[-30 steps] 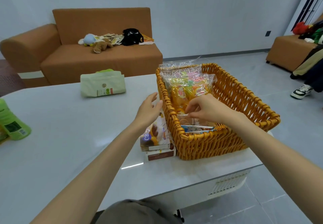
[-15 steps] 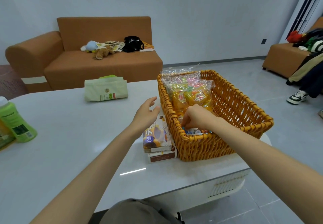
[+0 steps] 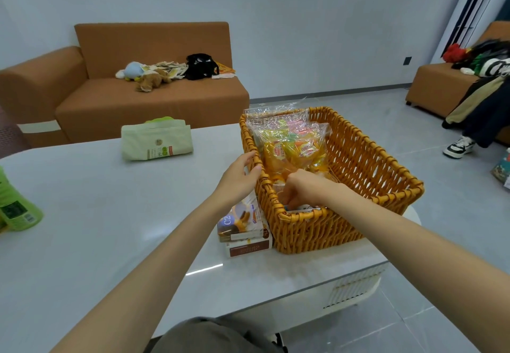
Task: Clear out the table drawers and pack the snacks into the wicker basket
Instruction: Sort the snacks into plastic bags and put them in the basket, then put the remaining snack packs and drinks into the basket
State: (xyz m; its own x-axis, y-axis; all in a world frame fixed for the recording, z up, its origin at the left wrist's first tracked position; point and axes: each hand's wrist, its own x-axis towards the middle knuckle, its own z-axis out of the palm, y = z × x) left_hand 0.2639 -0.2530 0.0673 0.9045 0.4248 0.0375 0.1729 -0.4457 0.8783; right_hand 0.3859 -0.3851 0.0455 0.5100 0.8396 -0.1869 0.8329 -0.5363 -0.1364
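Note:
The wicker basket (image 3: 386,165) stands at the right end of the white table (image 3: 110,214). Clear bags of yellow and orange snacks (image 3: 295,148) lean against its far left side. My right hand (image 3: 306,187) is down inside the near left corner, fingers curled on a small snack packet (image 3: 303,209) that is mostly hidden. My left hand (image 3: 240,176) touches the basket's left rim with relaxed fingers. Two stacked snack boxes (image 3: 242,223) lie on the table against the basket's left wall.
A pale green pouch (image 3: 157,140) lies at the table's far side and a green bottle (image 3: 16,206) at its left edge. An orange sofa (image 3: 138,104) with toys is behind. A person's legs and shoe (image 3: 459,145) are by a second sofa (image 3: 441,88) on the right.
My right hand has sunk deeper into the basket's near left corner. My left hand has moved from hovering over the boxes to the basket's left rim.

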